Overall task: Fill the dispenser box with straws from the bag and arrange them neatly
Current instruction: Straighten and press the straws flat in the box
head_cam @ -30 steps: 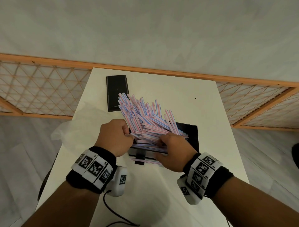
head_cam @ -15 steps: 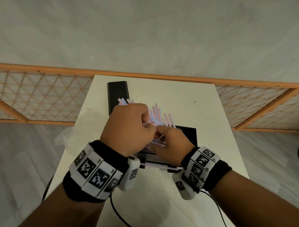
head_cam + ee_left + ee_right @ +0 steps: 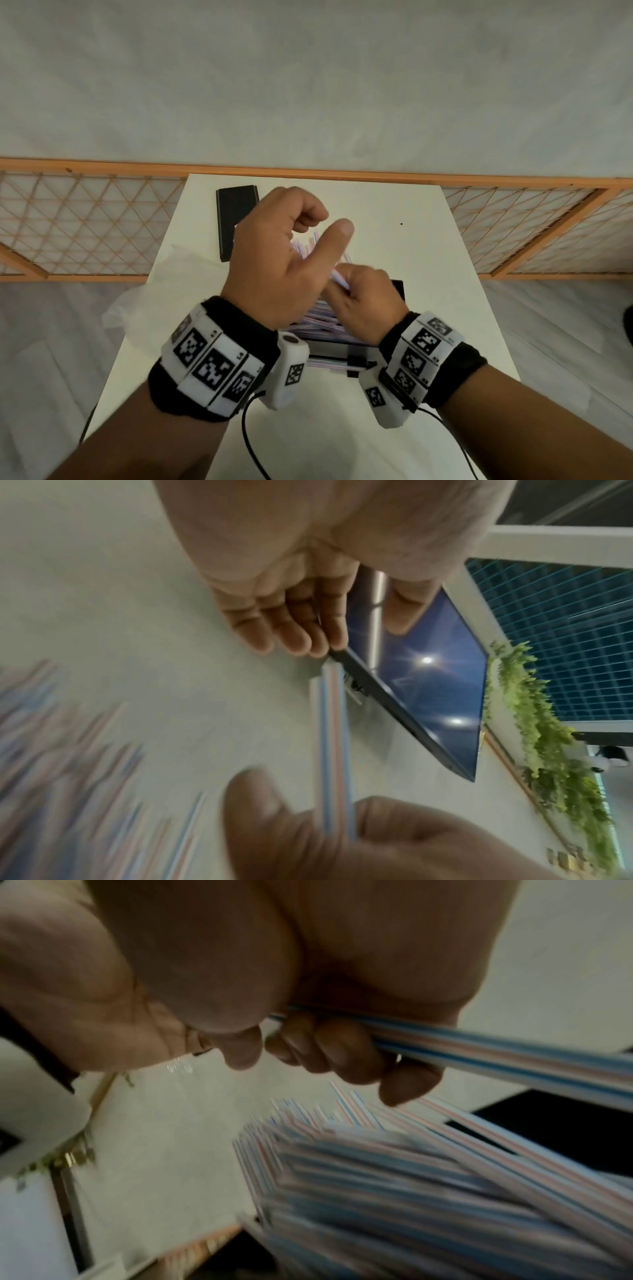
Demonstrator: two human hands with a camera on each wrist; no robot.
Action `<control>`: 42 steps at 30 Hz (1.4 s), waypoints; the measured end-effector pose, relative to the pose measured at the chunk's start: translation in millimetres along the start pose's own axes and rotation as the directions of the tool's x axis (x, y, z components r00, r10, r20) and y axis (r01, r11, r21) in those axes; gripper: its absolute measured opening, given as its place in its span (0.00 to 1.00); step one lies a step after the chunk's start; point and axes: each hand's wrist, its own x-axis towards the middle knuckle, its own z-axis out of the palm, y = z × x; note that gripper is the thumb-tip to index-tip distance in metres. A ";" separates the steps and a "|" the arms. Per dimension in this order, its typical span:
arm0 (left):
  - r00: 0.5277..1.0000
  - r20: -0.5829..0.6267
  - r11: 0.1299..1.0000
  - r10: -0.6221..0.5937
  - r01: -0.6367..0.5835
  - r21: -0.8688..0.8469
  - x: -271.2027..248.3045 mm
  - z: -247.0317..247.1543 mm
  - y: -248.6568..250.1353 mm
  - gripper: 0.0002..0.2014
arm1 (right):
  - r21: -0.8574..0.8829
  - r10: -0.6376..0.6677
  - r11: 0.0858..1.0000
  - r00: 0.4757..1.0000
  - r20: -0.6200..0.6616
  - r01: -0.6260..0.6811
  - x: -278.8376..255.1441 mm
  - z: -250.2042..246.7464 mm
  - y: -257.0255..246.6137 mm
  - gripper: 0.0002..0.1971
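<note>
Gripping a couple of striped straws (image 3: 496, 1053), the right hand (image 3: 363, 301) has its fingers curled round them just above the dispenser box (image 3: 397, 289). The left hand (image 3: 274, 260) hangs over the box w/ fingers loosely bent, thumb out, holding nothing; in the left wrist view one straw stands upright just below its fingertips (image 3: 298, 642), not touching them. The left hand blocks most of the head view, so only bits of the straw pile (image 3: 318, 323) show between the two wrists. The pile sits in and above the box, ends fanned out & uneven in the right wrist view. A few straws lie in the slot at the box's near edge (image 3: 329, 361). A black lid-like panel (image 3: 236, 219) lies flat at the far left of the white table (image 3: 428, 240), well apart from the box. A clear plastic bag (image 3: 137, 305) sits crumpled at the table's left edge. An orange lattice fence (image 3: 85, 222) runs behind the table. Cables (image 3: 250, 442) trail from both wrist units over the near table.
</note>
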 end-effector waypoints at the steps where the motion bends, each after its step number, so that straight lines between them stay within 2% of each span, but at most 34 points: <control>1: 0.999 -0.035 1.000 -0.022 0.022 -0.005 -3.3 2.9 -9.1 0.11 | -0.096 0.047 0.995 0.997 0.065 -0.041 -1.0 6.8 8.1 0.22; 3: 0.989 -0.131 0.997 -0.072 0.073 0.001 -9.9 5.2 -29.4 0.10 | -0.220 0.098 0.974 0.982 0.161 -0.061 -5.4 18.5 22.9 0.20; 4: 0.977 -0.190 0.995 -0.097 0.102 0.016 -13.1 4.4 -39.2 0.09 | -0.238 0.111 0.969 0.979 0.170 -0.068 -7.8 20.6 30.0 0.21; 7: 0.907 -0.339 0.967 -0.251 0.250 -0.048 -23.2 -2.4 -60.8 0.15 | -0.262 0.202 0.948 0.978 0.053 -0.182 -13.1 10.2 44.8 0.25; 8: 0.856 -0.378 0.936 -0.353 0.324 -0.139 -26.3 -4.1 -66.3 0.17 | -0.288 0.245 0.929 0.969 0.016 -0.230 -12.8 5.6 49.3 0.26; 9: 0.783 -0.396 0.876 -0.479 0.400 -0.269 -29.1 -4.2 -72.6 0.18 | -0.321 0.290 0.907 0.957 0.003 -0.274 -12.0 2.1 53.3 0.28; 11: 0.627 -0.339 0.699 -0.702 0.512 -0.500 -34.0 -1.2 -87.5 0.19 | -0.364 0.356 0.876 0.934 0.043 -0.317 -7.1 1.2 59.2 0.34; 12: 0.589 -0.276 0.626 -0.759 0.544 -0.559 -35.6 1.9 -93.0 0.21 | -0.363 0.357 0.879 0.931 0.076 -0.308 -4.7 3.8 60.8 0.34; 14: 0.595 -0.153 0.552 -0.789 0.577 -0.602 -41.1 10.4 -96.8 0.21 | -0.333 0.306 0.910 0.943 0.134 -0.248 -3.9 12.8 61.6 0.27; 16: 0.587 -0.098 0.497 -0.804 0.571 -0.654 -46.4 19.5 -97.4 0.15 | -0.289 0.234 0.940 0.960 0.151 -0.183 -5.6 19.1 60.5 0.21; 18: 0.560 -0.078 0.458 -0.825 0.580 -0.674 -48.5 25.2 -97.1 0.08 | -0.263 0.225 0.947 0.964 0.144 -0.182 -7.0 19.9 61.0 0.23; 20: 0.566 -0.077 0.476 -0.821 0.603 -0.640 -50.6 28.9 -98.9 0.11 | -0.257 0.223 0.949 0.965 0.139 -0.183 -7.4 19.2 62.0 0.23; 22: 0.597 -0.102 0.530 -0.796 0.604 -0.596 -52.5 30.1 -98.7 0.16 | -0.227 0.147 0.968 0.975 0.164 -0.107 -8.5 19.9 60.4 0.14; 24: 0.623 -0.111 0.569 -0.774 0.608 -0.554 -56.1 30.4 -98.1 0.23 | -0.197 0.061 0.980 0.985 0.159 -0.029 -9.9 19.2 56.6 0.10; 27: 0.666 -0.117 0.619 -0.737 0.596 -0.512 -60.3 31.0 -94.1 0.25 | -0.208 0.052 0.978 0.995 0.088 -0.033 -11.3 8.2 58.4 0.13; 29: 0.684 -0.134 0.655 -0.717 0.594 -0.467 -62.1 30.4 -92.8 0.30 | -0.252 0.115 0.965 0.982 0.151 -0.074 -13.6 1.8 61.2 0.15; 31: 0.696 -0.142 0.677 -0.703 0.596 -0.432 -63.5 30.3 -91.3 0.34 | -0.272 0.138 0.960 0.951 0.277 -0.060 -17.8 3.1 61.2 0.20; 34: 0.695 -0.133 0.684 -0.707 0.622 -0.382 -62.5 31.5 -89.1 0.34 | -0.255 0.081 0.967 0.925 0.371 0.017 -22.4 11.1 61.2 0.30; 38: 0.690 -0.138 0.689 -0.710 0.641 -0.338 -61.7 33.7 -91.4 0.28 | -0.371 0.090 0.928 0.934 0.347 0.048 -16.0 13.0 65.8 0.32; 42: 0.681 -0.139 0.679 -0.719 0.644 -0.352 -63.2 34.4 -93.2 0.30 | -0.357 0.136 0.933 0.891 0.433 0.031 -16.3 20.6 64.6 0.32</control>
